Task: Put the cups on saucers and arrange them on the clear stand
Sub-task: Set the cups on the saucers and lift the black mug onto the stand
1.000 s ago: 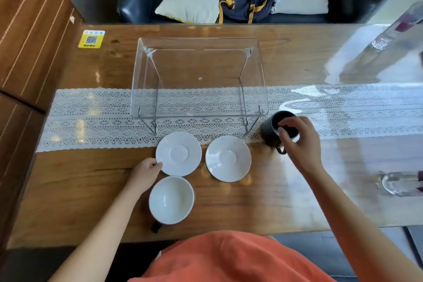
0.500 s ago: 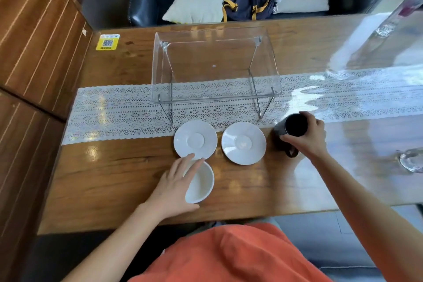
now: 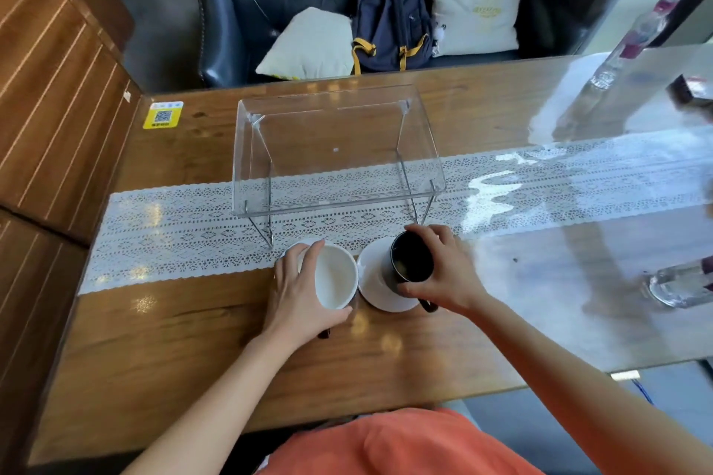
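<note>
My left hand (image 3: 295,295) grips the white cup (image 3: 335,277), tilted over the left white saucer (image 3: 290,248), which is almost fully covered. My right hand (image 3: 447,272) holds the black cup (image 3: 411,256), tilted, over the right white saucer (image 3: 376,289); whether either cup rests on its saucer I cannot tell. The clear stand (image 3: 335,148) sits empty just behind both saucers on the white lace runner (image 3: 185,224).
The wooden table (image 3: 173,339) has a glass bottle (image 3: 679,283) lying at the right edge and another bottle (image 3: 625,50) at the far right. A yellow QR sticker (image 3: 163,115) is at the back left. A wood panel wall runs along the left.
My left hand took hold of the white cup and brought it forward over the left saucer. My right hand carried the black cup left over the right saucer.
</note>
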The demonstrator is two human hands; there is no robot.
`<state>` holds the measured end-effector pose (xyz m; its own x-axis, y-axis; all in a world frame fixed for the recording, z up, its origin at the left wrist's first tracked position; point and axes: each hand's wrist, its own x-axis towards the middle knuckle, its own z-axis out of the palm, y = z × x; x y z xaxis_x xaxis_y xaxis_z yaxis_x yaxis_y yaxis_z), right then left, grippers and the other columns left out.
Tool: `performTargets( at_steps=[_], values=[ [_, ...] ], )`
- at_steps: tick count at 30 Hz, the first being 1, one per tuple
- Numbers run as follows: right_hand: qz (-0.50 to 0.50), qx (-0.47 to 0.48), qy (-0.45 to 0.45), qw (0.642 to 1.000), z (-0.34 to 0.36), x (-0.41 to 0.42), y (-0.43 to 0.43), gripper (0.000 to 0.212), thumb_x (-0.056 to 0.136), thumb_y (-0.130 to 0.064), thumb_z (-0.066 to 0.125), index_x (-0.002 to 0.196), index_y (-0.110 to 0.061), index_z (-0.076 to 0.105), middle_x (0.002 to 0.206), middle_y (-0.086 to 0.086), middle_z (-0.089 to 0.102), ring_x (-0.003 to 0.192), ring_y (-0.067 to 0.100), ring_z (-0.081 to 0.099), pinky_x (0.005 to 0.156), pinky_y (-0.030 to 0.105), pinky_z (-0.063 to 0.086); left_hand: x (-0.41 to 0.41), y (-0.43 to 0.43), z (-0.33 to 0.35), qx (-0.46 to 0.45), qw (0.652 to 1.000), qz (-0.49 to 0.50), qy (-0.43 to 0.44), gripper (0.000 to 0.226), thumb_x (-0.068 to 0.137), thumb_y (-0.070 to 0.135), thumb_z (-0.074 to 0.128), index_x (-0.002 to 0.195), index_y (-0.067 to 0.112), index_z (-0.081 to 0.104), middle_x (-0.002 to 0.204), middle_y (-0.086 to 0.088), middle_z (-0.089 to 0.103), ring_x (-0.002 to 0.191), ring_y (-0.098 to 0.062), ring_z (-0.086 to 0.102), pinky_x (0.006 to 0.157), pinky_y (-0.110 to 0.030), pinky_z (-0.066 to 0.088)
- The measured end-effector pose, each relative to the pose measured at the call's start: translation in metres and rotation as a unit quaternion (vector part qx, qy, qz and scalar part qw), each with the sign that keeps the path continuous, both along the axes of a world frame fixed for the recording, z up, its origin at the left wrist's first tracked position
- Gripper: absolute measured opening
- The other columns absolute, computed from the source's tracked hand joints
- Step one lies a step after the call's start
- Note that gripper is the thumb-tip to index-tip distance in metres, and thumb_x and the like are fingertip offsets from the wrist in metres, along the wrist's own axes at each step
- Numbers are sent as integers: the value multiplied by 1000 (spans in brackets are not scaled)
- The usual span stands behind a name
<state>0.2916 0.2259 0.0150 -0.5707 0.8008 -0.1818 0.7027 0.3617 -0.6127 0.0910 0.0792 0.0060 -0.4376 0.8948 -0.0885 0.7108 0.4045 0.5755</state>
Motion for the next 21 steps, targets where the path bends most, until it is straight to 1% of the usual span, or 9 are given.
performTargets(
  at_steps=[4, 7, 9, 12, 17, 19, 21],
  values=[
    [44, 13, -57, 997, -1, -8, -1, 92, 53, -51, 70, 137, -41, 34, 135, -1, 39, 124, 25, 38, 101, 43, 36, -13, 15, -6, -29, 999, 27, 27, 107, 50, 51, 78, 140, 30, 24, 138, 0, 27, 127, -24, 25, 97, -45, 37],
    [47, 15, -61, 997, -6, -11, -4, 93, 54, -49, 71, 138, -39, 34, 133, -1, 38, 121, 26, 37, 102, 44, 36, -19, 15, -11, -37, 998, 45, 28, 106, 47, 58, 73, 139, 34, 24, 137, 1, 27, 127, -23, 25, 97, -45, 37],
    [43, 23, -61, 997, -11, -15, -5, 93, 52, -51, 68, 137, -40, 33, 131, -2, 38, 120, 26, 38, 101, 44, 38, -23, 17, -14, -42, 997, 54, 28, 106, 47, 56, 74, 138, 34, 25, 138, 1, 27, 127, -24, 26, 97, -46, 37],
    [20, 22, -57, 998, -15, -19, -5, 92, 49, -53, 66, 135, -42, 33, 129, -3, 40, 121, 26, 39, 98, 43, 39, -26, 19, -18, -60, 995, 78, 26, 107, 49, 47, 79, 139, 34, 24, 139, 0, 27, 127, -25, 24, 99, -46, 36],
    [-27, 27, -38, 999, -20, -24, -14, 92, 49, -55, 66, 135, -41, 33, 129, -3, 41, 120, 25, 39, 97, 42, 38, -26, 20, -19, -83, 993, 81, 38, 109, 49, 48, 79, 140, 33, 20, 140, -2, 26, 127, -26, 25, 97, -46, 35],
    [-25, 31, -48, 998, -20, -26, -15, 95, 49, -58, 66, 136, -42, 31, 132, -3, 39, 124, 24, 37, 99, 43, 38, -25, 20, -16, -105, 990, 76, 49, 110, 51, 51, 78, 141, 31, 18, 143, -3, 26, 129, -27, 24, 99, -47, 32],
    [-7, 0, -57, 998, -18, -26, -12, 101, 48, -64, 70, 138, -41, 29, 136, -2, 35, 127, 23, 33, 102, 44, 36, -22, 19, -9, -128, 985, 59, 97, 108, 54, 56, 74, 143, 27, 19, 146, -5, 25, 133, -27, 22, 105, -49, 24]
  ],
)
